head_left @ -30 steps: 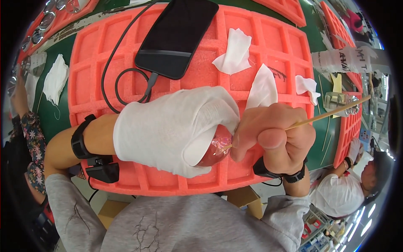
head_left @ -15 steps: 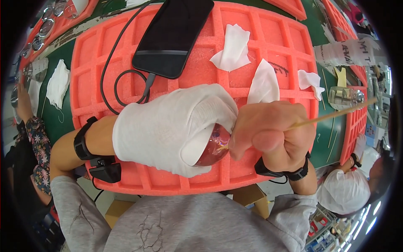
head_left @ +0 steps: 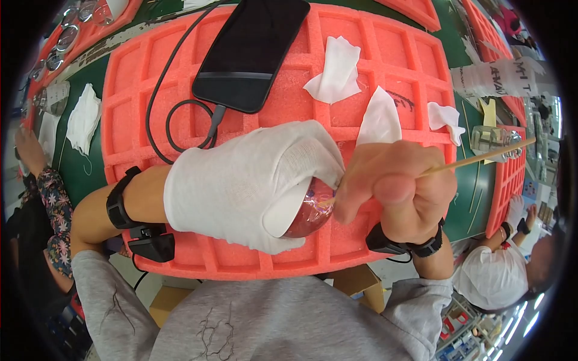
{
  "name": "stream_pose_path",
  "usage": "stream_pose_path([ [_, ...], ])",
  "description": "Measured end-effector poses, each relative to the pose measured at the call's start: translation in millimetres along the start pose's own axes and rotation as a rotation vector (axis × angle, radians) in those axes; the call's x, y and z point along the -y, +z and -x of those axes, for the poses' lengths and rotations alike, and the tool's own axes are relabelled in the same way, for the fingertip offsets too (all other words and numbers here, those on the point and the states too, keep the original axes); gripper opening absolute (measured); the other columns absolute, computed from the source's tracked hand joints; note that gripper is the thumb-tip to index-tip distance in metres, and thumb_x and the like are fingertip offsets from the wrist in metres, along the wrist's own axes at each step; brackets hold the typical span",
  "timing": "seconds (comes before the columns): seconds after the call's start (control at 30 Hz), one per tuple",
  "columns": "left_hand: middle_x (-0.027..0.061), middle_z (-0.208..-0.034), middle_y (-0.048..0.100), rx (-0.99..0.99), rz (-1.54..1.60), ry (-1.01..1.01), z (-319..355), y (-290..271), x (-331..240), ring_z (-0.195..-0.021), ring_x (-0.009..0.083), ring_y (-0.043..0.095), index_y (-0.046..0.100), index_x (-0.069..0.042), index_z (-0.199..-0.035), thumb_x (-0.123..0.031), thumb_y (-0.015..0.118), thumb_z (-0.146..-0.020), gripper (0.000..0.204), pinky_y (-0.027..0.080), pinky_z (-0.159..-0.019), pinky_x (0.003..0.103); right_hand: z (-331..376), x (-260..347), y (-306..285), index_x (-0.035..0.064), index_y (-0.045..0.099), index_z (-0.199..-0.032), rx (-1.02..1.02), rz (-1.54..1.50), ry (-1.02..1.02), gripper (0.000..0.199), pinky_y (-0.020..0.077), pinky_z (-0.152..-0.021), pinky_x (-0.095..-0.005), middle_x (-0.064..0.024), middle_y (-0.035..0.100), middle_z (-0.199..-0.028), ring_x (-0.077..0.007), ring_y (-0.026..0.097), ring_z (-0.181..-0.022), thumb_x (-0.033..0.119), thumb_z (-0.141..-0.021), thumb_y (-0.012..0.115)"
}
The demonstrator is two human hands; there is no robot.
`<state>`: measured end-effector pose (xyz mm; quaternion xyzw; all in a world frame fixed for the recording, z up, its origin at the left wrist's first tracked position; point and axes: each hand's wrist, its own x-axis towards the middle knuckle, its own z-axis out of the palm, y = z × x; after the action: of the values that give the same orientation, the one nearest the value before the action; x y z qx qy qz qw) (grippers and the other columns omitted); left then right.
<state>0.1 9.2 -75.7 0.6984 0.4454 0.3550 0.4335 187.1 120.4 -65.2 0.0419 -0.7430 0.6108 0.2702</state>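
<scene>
Mid-frame, white-gloved left hand (head_left: 250,183) is clasping glassy reddish globe (head_left: 310,212); right hand (head_left: 400,189), pinching slim wooden stick (head_left: 481,159), is newly masking any contact.

Ball (head_left: 313,212) in left hand (head_left: 253,183), phone (head_left: 250,54) behind, on tray (head_left: 388,51)

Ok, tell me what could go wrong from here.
The bare right hand has its fingers close to the glossy round piece, so they might smudge it. The thin wooden stick in that hand could slip and mark the curved surface. The black cable runs close to the gloved left hand and might snag.
</scene>
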Motion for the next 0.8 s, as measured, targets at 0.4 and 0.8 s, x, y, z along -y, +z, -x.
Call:
stream_pose_path([
  [0.4, 0.0095, -0.108, 0.068, -0.015, -0.002, -0.033, -1, 1, -2, -0.104, 0.0295, 0.06, 0.073, -0.009, -0.099, -0.024, 0.086, -0.062, 0.042, 0.05, -0.086, 0.04, -1, 10, -3, -0.0033, 0.058, -0.082, -0.036, 0.056, 0.081, 0.037, 0.0493, -0.047, -0.0325, -0.0119, 0.066, -0.064, -0.0217, 0.064, -0.054, 0.025, -0.105, 0.053],
  [0.8, 0.0087, -0.105, 0.068, 0.017, -0.039, -0.024, -2, 0, -3, -0.103, 0.0282, 0.06, 0.073, -0.01, -0.097, -0.024, 0.086, -0.062, 0.041, 0.05, -0.087, 0.039, -1, 8, 1, -0.0042, 0.061, -0.083, -0.082, 0.095, -0.017, 0.037, 0.0502, -0.046, -0.0325, -0.0099, 0.067, -0.064, -0.0206, 0.063, -0.051, 0.024, -0.105, 0.051],
])
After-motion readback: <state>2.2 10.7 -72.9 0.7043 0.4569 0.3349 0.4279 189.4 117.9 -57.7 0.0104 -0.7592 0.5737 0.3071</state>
